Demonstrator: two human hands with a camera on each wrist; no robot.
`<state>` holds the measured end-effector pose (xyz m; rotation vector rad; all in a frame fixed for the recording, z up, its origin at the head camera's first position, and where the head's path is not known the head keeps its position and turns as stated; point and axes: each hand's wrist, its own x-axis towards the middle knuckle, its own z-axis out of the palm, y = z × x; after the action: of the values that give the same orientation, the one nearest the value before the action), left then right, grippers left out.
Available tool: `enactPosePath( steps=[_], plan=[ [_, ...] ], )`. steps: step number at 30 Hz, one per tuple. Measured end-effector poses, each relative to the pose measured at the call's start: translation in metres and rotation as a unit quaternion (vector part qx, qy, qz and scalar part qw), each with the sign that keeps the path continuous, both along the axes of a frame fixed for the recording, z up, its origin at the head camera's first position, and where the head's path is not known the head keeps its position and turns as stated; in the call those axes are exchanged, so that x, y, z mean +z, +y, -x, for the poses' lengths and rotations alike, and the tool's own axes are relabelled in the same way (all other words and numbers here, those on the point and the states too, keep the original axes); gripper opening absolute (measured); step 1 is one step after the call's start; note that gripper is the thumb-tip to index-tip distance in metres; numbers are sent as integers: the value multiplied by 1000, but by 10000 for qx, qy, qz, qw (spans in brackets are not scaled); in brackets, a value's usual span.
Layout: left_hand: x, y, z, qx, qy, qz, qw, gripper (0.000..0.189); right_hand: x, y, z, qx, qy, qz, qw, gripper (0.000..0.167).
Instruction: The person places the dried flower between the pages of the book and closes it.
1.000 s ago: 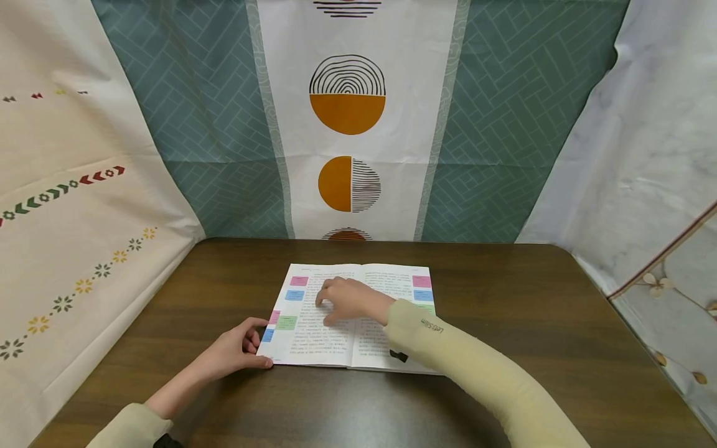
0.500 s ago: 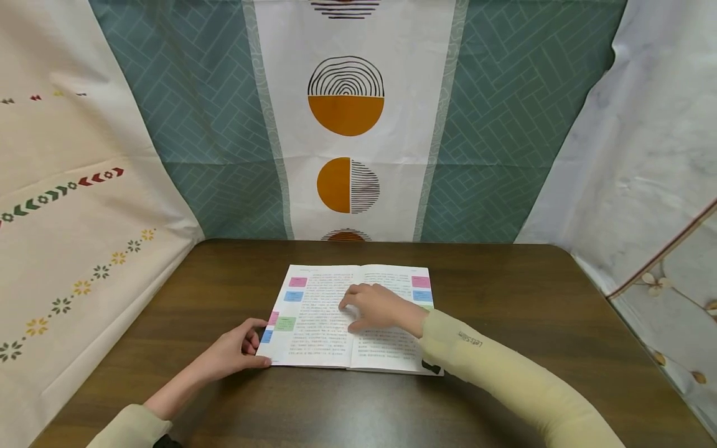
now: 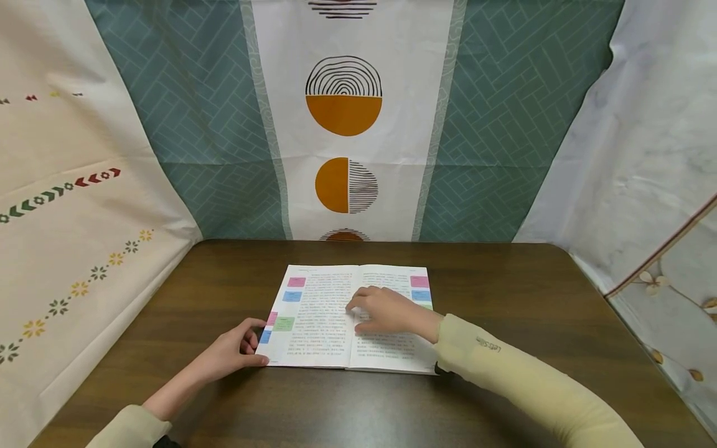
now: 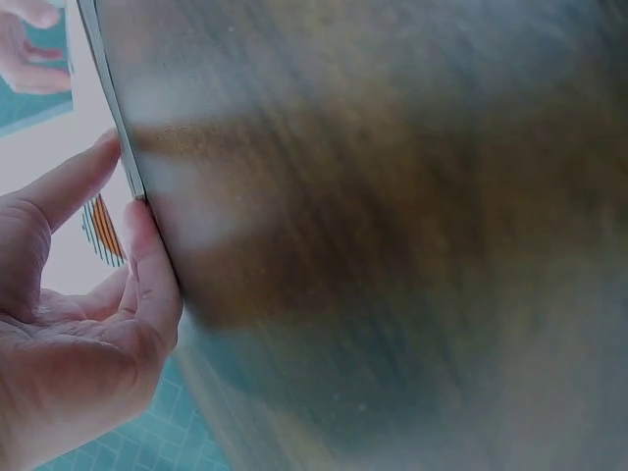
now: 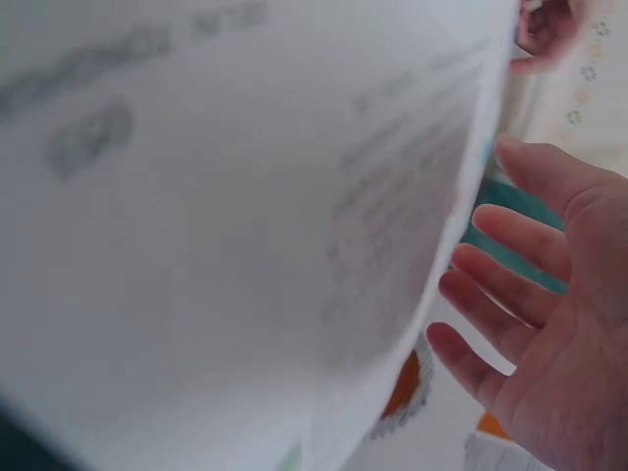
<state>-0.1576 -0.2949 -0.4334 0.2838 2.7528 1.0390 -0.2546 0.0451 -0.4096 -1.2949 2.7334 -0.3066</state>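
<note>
1 parted L grip point(image 3: 231, 353) on bk point(image 3: 319, 342)

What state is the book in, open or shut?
Open. The book lies spread on the table, printed pages showing on both sides of its centre fold, with the left hand at its left edge.

On the left of the view, the left hand point(image 4: 83, 343) has two digits set against the thin edge of a book point(image 4: 108, 88), one fingertip a little above the other, more fingers folded in behind them. I see the book nearly edge-on, its rim slanting beside the brown, wood-grained tabletop point(image 4: 343, 196), which is blurred and streaked with pale sheen. Up in the corner shows part of the right hand point(image 4: 29, 59). Past them, a white cloth point(image 4: 39, 147) carries an orange, black-striped motif, and a teal cloth point(image 4: 147, 432) has pale brick-like lines
</note>
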Motion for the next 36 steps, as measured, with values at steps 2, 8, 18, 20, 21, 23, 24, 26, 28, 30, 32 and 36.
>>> enactPosePath(
  steps=[2,8,18,20,21,23,24,26,28,30,32,36],
  plan=[
    [0,0,0,-2,-10,5,10000,69,6,8,-1,-75,-84,180,9998,39],
    [0,1,0,0,20,30,10000,69,27,49,-11,-451,-62,767,9960,35],
    [-1,0,2,80,-70,52,9999,68,37,141,-36,-1094,858,1186,9832,32],
    [-1,0,2,87,-90,55,9999,68,36,156,-39,-1215,914,1160,9815,33],
    [-2,0,2,97,-97,55,9999,68,35,163,-40,-1266,924,1141,9810,32],
    [-2,-1,2,105,-103,76,9999,69,33,175,-42,-1330,955,1094,9804,31],
    [-2,-1,2,110,-106,83,9998,69,31,181,-42,-1378,972,1064,9799,31],
    [-2,-1,2,114,-102,90,9998,69,28,190,-44,-1425,995,1007,9796,30],
    [-2,-1,2,117,-110,98,9998,69,24,198,-45,-1430,1019,967,9797,29],
    [-2,-1,2,119,-122,106,9998,70,21,205,-47,-1409,994,916,9807,28],
    [-2,-1,3,105,-136,121,9998,70,18,210,-48,-1396,945,874,9818,27],
    [-1,-1,4,85,-144,135,9998,70,13,218,-49,-1389,853,812,9833,26]
  ],
)
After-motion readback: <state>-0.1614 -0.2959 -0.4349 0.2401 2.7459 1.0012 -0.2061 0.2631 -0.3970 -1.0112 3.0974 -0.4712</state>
